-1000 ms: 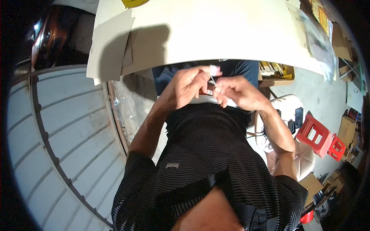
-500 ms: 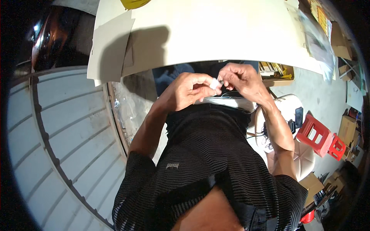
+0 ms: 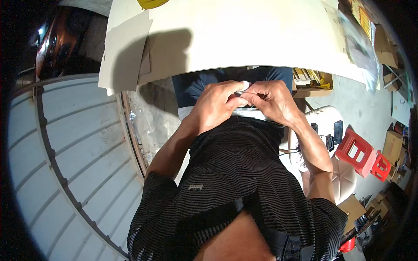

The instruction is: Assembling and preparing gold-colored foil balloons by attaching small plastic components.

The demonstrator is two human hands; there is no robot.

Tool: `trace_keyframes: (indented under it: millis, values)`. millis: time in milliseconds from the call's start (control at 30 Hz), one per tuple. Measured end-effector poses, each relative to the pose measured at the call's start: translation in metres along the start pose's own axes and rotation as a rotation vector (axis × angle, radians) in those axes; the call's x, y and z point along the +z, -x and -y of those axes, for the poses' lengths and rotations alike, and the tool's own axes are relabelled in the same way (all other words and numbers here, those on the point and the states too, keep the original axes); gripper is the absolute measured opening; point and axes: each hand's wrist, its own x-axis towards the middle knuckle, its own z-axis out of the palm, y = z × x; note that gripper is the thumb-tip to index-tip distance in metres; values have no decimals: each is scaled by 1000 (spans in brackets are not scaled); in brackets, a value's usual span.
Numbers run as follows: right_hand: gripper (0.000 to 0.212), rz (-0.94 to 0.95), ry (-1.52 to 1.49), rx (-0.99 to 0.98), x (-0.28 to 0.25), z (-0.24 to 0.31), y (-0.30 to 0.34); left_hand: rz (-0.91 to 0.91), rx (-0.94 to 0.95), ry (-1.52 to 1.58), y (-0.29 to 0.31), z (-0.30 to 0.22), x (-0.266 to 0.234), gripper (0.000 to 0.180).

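Note:
Close together over my lap, my left hand (image 3: 214, 103) and my right hand (image 3: 278, 101) meet at the fingertips. A small white piece (image 3: 246, 85) sticks out by the left fingertips, which are closed on it. Between the two hands shows a small dark bit (image 3: 238, 93), partly covered by fingers. The right thumb and fingers are pinched together there; what they grip is mostly hidden. Just below the hands, a shiny whitish sheet (image 3: 250, 114) lies across my lap, with a thin greenish thread or wire near it.
A pale tabletop (image 3: 257, 39) stands just beyond my hands, with a grey cardboard sheet (image 3: 124, 48) at its left. To the right are a box (image 3: 311, 92) of yellow items, a whitish padded chair (image 3: 324, 116) with dark cables, and red stools (image 3: 355, 152).
Both hands have come together, the right one moving down and left. The white piece now shows only at its end, above the fingertips.

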Motion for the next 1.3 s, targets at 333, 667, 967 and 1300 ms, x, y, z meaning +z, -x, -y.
trace_keyframes:
  millis: [333,667,967,1300]
  values:
    - [24,-203,6,109,-16,-21,2,212,-193,427,-2,13,-12,17]
    - [19,52,-286,-186,-4,2,2,425,-125,447,-5,30,-20,24]
    - [13,268,-464,127,-3,7,4,539,-203,657,5,39,-13,22]
    - [9,324,-494,217,-3,7,7,654,-234,719,10,42,-5,28]
